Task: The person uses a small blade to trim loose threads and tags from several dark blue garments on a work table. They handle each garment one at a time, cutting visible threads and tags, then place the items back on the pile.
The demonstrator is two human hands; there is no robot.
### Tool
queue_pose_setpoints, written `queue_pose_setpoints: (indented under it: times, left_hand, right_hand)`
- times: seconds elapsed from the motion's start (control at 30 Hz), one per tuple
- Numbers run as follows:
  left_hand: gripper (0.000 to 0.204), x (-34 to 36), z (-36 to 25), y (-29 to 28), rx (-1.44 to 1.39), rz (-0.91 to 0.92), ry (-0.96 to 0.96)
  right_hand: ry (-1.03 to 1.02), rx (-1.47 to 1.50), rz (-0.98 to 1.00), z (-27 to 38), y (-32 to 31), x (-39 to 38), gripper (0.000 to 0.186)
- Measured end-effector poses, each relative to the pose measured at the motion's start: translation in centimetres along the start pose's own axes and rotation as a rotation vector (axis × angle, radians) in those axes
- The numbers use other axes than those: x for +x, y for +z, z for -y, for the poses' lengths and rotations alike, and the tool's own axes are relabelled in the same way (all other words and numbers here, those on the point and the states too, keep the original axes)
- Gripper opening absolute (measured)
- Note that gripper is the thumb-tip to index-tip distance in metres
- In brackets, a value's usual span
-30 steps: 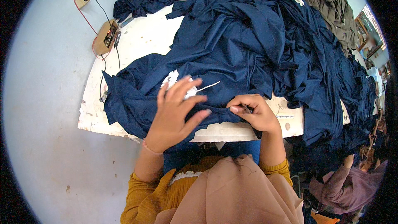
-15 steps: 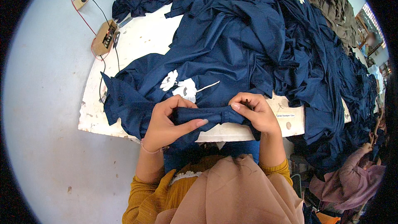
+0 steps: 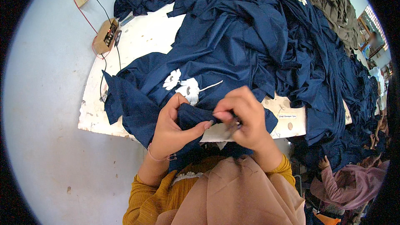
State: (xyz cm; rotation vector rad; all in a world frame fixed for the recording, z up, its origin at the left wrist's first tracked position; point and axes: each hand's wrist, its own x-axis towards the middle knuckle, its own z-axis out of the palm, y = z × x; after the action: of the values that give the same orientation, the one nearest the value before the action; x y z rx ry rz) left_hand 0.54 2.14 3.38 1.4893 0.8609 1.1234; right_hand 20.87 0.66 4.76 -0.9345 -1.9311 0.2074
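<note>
A navy blue garment [image 3: 141, 75] lies spread over the table's near edge, with two white flower appliqués [image 3: 189, 89] and a white stem on it. My left hand [image 3: 166, 127] is closed on a gathered fold of it, thumb toward me and fingers behind. Close beside that fold, my right hand [image 3: 248, 116] is curled, its thumb and forefinger pinched at the cloth's edge. Below its fingers shows a small dark metal tool [image 3: 233, 129], smeared by motion, so its kind cannot be made out. Whether a thread is in the pinch is too small to tell.
More navy cloth [image 3: 258, 29] is heaped across the white table [image 3: 154, 29], with brown cloth [image 3: 333, 12] at the far right. A wooden box of sockets [image 3: 105, 35] with cables stands at the left edge. Another person [image 3: 350, 183] sits at the lower right.
My right hand has moved left, up to my left hand, and turned its fingers inward. The stretched cloth band between my hands is now bunched. The other person's arm has shifted.
</note>
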Motion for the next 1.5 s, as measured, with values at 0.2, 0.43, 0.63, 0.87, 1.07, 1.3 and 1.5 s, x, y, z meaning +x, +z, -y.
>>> queue_pose_setpoints:
  times: [0.2,0.43,0.63,0.87,1.07,1.3,1.5]
  left_hand:
    - [0.044,-0.1,-0.1,0.1,-0.049,0.011,-0.021]
    - [0.052,-0.3,0.3,0.4,-0.126,0.005,-0.055]
    - [0.056,-0.2,0.1,0.1,-0.094,-0.007,-0.028]
    - [0.058,-0.1,0.2,0.5,-0.082,0.006,0.067]
    - [0.059,-0.2,-0.2,0.6,-0.019,-0.007,0.038]
    - [0.059,-0.3,-0.2,0.6,0.036,-0.06,0.091]
    - [0.057,-0.4,-0.4,0.7,0.091,-0.064,0.107]
  right_hand:
    - [0.101,0.153,-0.038,-0.1,-0.8,-0.5,0.015]
    - [-0.025,0.064,-0.06,-0.9,0.2,-1.4,0.017]
    - [0.232,0.619,-0.227,-1.8,-1.6,-2.5,0.009]
    - [0.032,0.054,-0.026,0.4,-0.2,-1.0,0.014]
    - [0.174,0.497,-0.034,-0.3,-0.6,-1.4,0.01]
    - [0.185,0.39,0.044,-0.7,-2.5,-2.2,0.042]
    - [-0.042,-0.207,0.039,0.4,-1.6,-2.1,0.033]
